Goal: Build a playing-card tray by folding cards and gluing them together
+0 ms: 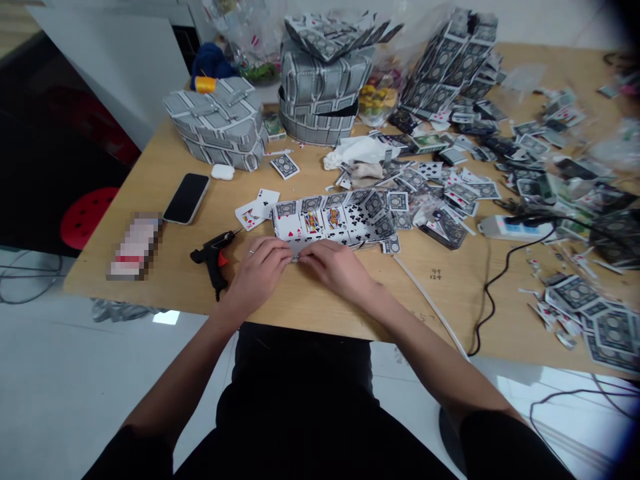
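Observation:
A long, shallow box (pixel 303 205) made of playing cards lies in front of me, card faces showing inside and patterned backs on its low walls. At its near left edge, my left hand (pixel 263 268) has its fingers closed on the card wall. My right hand (pixel 336 267) pinches that same edge, fingertips almost meeting the left ones. The exact spot under the fingers is hidden. Left of my left hand lies a black glue gun (pixel 214 261) with an orange-red trigger. Two loose face-up playing cards (pixel 257 209) rest by the box's left end.
Card-built baskets (pixel 220 127) and a taller card structure (pixel 320 80) stand at the back. Loose cards and scraps (pixel 465 190) cover the right side. A phone (pixel 187 198) lies left. A power strip (pixel 515 227) trails a black cable (pixel 493 293) across the table.

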